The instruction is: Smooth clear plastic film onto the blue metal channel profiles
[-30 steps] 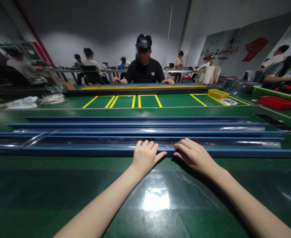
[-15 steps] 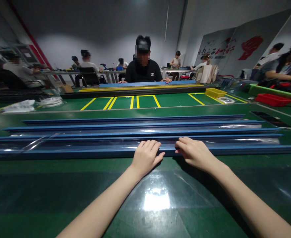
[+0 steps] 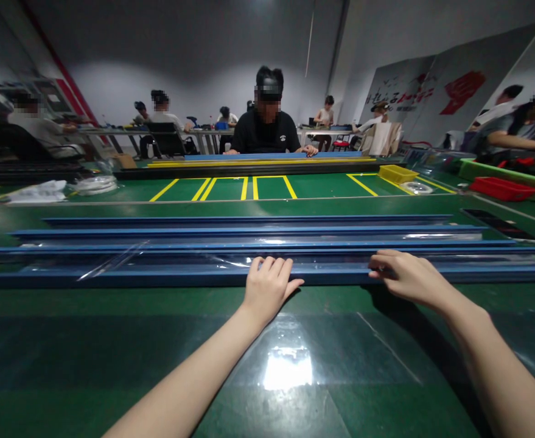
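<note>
A long blue channel profile (image 3: 194, 280) lies across the green table in front of me, with shiny clear film (image 3: 116, 260) in its trough. My left hand (image 3: 269, 283) rests over its front wall, fingers laid across the edge and thumb held out to the side. Farther right, my right hand (image 3: 404, 274) has its fingers curled and pinched at the profile's trough; the fingertips are partly hidden. Behind this piece, more blue profiles (image 3: 249, 232) lie parallel to it.
A clear plastic sheet (image 3: 171, 347) covers the table nearest me. A phone (image 3: 500, 225) lies at the right, beyond it a red tray (image 3: 504, 188) and a yellow bin (image 3: 397, 174). Across the table, a person (image 3: 267, 134) has hands on another blue profile (image 3: 271, 156).
My right hand has moved right, away from my left hand. The front blue profile and the fold of clear film in it have shifted right too. My left hand has stayed nearly in place.
</note>
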Action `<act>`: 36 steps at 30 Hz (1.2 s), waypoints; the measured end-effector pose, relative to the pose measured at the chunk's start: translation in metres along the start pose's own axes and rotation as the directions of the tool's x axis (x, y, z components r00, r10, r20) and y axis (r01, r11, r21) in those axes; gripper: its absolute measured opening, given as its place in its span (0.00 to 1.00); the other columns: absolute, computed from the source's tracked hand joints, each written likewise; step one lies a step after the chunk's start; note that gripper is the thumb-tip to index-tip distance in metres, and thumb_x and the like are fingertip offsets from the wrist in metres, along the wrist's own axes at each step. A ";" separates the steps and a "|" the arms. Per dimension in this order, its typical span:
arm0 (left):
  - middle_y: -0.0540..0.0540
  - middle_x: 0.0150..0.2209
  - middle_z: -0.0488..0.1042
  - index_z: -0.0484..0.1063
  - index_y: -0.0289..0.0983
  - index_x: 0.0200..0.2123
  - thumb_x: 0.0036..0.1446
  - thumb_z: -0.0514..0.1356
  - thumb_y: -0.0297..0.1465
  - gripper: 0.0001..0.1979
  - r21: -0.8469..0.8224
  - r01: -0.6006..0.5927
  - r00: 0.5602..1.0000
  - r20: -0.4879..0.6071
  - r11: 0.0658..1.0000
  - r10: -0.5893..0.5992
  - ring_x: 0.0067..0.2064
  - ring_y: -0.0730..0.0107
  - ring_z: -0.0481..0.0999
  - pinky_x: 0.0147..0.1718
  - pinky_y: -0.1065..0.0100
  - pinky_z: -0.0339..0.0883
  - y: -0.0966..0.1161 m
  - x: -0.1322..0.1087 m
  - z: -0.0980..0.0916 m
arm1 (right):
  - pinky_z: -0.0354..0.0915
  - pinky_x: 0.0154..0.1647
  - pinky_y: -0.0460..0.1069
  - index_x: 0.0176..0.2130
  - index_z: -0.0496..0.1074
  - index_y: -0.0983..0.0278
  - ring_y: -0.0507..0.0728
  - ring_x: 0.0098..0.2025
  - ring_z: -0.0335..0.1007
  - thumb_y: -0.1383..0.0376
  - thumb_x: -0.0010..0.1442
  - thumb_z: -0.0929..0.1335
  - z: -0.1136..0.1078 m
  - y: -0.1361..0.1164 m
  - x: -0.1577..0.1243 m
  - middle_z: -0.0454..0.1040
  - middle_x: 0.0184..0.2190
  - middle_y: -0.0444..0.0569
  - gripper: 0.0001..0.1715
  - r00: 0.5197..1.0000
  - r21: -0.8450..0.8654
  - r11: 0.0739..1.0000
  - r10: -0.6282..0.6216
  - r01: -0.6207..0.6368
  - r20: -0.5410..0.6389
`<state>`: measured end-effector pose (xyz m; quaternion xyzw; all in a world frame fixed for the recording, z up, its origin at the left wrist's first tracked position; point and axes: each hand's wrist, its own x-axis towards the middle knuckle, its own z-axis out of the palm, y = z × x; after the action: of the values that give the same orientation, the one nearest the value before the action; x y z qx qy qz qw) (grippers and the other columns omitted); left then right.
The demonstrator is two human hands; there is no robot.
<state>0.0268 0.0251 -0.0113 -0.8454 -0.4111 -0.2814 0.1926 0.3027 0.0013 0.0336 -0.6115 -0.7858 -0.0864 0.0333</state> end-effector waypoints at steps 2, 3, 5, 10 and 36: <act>0.45 0.33 0.72 0.67 0.35 0.40 0.53 0.53 0.43 0.19 0.008 0.007 1.000 0.015 1.000 -0.007 0.35 0.65 0.68 0.37 0.63 0.53 0.000 0.000 0.001 | 0.53 0.22 0.45 0.28 0.66 0.60 0.53 0.30 0.65 0.61 0.53 0.59 0.002 -0.001 0.000 0.70 0.30 0.45 0.09 1.000 -0.020 1.000 -0.001 0.001 -0.012; 0.45 0.32 0.72 0.67 0.35 0.40 0.53 0.53 0.43 0.19 0.012 0.010 1.000 0.021 1.000 -0.010 0.35 0.65 0.68 0.36 0.63 0.53 0.000 0.000 0.001 | 0.54 0.24 0.45 0.29 0.66 0.61 0.53 0.31 0.66 0.60 0.54 0.59 0.003 -0.002 0.000 0.70 0.31 0.46 0.10 1.000 -0.033 0.999 -0.011 0.011 -0.021; 0.46 0.31 0.72 0.67 0.35 0.40 0.53 0.52 0.43 0.18 0.016 0.013 0.999 0.031 1.000 -0.013 0.34 0.66 0.67 0.34 0.64 0.53 -0.001 0.000 0.001 | 0.57 0.27 0.46 0.32 0.67 0.62 0.55 0.35 0.66 0.56 0.54 0.59 0.007 -0.006 0.001 0.70 0.33 0.49 0.14 0.998 -0.066 0.997 -0.049 0.047 -0.040; 0.47 0.29 0.72 0.67 0.36 0.37 0.54 0.51 0.43 0.17 0.006 0.020 0.999 0.042 1.000 -0.020 0.33 0.66 0.67 0.31 0.65 0.51 -0.001 0.000 0.001 | 0.59 0.31 0.48 0.34 0.67 0.63 0.56 0.35 0.66 0.51 0.57 0.56 0.016 -0.022 0.007 0.69 0.32 0.51 0.22 0.993 -0.061 0.991 -0.118 0.116 -0.030; 0.49 0.21 0.69 0.65 0.37 0.22 0.53 0.51 0.44 0.18 -0.002 0.050 0.998 0.050 0.999 -0.049 0.27 0.69 0.66 0.28 0.67 0.49 -0.001 0.003 0.000 | 0.61 0.34 0.48 0.34 0.63 0.63 0.55 0.35 0.65 0.56 0.59 0.55 0.014 -0.045 0.011 0.68 0.34 0.51 0.16 0.984 0.026 0.984 -0.175 0.175 -0.024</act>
<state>0.0274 0.0276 -0.0097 -0.8421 -0.4362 -0.2654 0.1738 0.2574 0.0032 0.0168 -0.5386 -0.8373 -0.0845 0.0425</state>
